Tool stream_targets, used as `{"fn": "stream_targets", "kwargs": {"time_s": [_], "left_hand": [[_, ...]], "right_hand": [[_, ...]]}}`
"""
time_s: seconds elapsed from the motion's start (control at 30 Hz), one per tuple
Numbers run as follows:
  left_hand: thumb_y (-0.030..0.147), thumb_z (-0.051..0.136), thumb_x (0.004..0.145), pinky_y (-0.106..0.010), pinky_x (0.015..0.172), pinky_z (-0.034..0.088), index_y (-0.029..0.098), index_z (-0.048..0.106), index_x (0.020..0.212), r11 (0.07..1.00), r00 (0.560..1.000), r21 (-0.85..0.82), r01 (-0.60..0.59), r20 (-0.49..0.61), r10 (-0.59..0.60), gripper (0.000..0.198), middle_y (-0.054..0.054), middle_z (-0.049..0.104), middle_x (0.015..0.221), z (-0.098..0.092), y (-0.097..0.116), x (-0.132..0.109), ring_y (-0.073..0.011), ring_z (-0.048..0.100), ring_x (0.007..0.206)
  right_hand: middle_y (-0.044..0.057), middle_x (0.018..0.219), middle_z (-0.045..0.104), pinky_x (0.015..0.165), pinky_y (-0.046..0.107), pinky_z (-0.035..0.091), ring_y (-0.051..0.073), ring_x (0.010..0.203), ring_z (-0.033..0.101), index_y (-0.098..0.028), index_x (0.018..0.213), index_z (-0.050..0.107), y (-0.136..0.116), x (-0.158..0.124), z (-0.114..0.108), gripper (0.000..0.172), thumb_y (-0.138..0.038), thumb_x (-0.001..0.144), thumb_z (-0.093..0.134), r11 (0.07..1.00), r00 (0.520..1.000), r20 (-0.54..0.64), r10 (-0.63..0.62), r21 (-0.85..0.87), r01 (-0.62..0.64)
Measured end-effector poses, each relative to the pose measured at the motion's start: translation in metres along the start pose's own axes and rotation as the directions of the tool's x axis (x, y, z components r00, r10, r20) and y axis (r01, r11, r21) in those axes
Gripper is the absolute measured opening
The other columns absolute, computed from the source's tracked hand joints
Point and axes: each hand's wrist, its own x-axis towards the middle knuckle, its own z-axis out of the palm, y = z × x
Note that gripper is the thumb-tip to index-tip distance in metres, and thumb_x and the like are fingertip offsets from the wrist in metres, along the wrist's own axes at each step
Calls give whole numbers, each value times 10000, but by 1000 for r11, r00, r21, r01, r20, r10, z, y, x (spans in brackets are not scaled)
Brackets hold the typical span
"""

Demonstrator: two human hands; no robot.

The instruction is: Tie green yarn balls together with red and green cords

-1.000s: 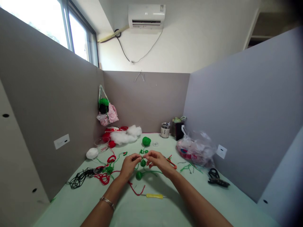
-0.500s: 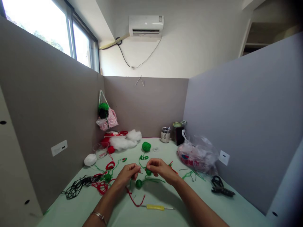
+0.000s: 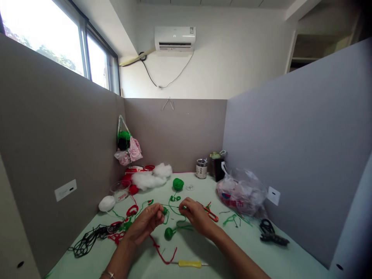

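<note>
Bright window (image 3: 49, 37) above grey partition (image 3: 58, 135)

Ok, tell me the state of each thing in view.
Left hand: closed on small green ball
Right hand: pinching green yarn
Far green ball: wound
Black yarn: unwound, heaped
White stuffing: loose
Clear tub: upright
Tin: open
Pink bag: hanging
Plastic bag: filled
Yellow tool: lying flat

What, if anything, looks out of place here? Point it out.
The black yarn on the left lies in a loose tangle, meeting red yarn at one end; it looks messy, unlike the wound green ball farther back. Nothing looks clearly spilled or damaged.
</note>
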Motion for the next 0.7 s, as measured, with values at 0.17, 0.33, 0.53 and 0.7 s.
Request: {"fn": "stream_targets", "kwargs": {"time_s": [0.17, 0.33, 0.53, 0.7], "left_hand": [[252, 810, 740, -165, 698, 519, 131, 694, 997, 989, 996, -138, -56, -78, 45, 307, 19, 621, 736, -4, -1, 1, -54, 603, 678], [253, 864, 656, -188, 675, 532, 104, 699, 893, 982, 993, -173, -73, -107, 55, 325, 5, 608, 703, 3, 1, -1, -76, 596, 664], [289, 837, 693, -200, 647, 511, 118, 684, 861, 971, 961, -122, -208, -210, 179, 284, -9, 609, 833, 2, -1, 7, -60, 532, 664], [255, 806, 733, -184, 606, 486, 119, 687, 916, 967, 955, -125, -222, -229, 190, 258, -93, 636, 1143, -4, -2, 9, -52, 530, 689]], "right_hand": [[32, 915, 616, 740, 260, 416, 156, 799, 580, -198, 853, 647, -2, -1, 3, 144, -167, 904, 516, 999, 999, 47, -10, -43, 12], [25, 925, 616, 750, 244, 420, 151, 825, 589, -200, 859, 646, 3, -1, 13, 151, -125, 897, 520, 986, 997, 48, -64, -152, 71], [32, 919, 633, 757, 246, 428, 157, 841, 599, -204, 863, 655, -2, -2, 23, 173, -113, 898, 511, 973, 991, 84, -103, -197, 118], [36, 935, 642, 765, 258, 441, 165, 852, 609, -214, 877, 676, -6, -4, 30, 185, -109, 880, 523, 975, 986, 141, -93, -189, 119]]}}
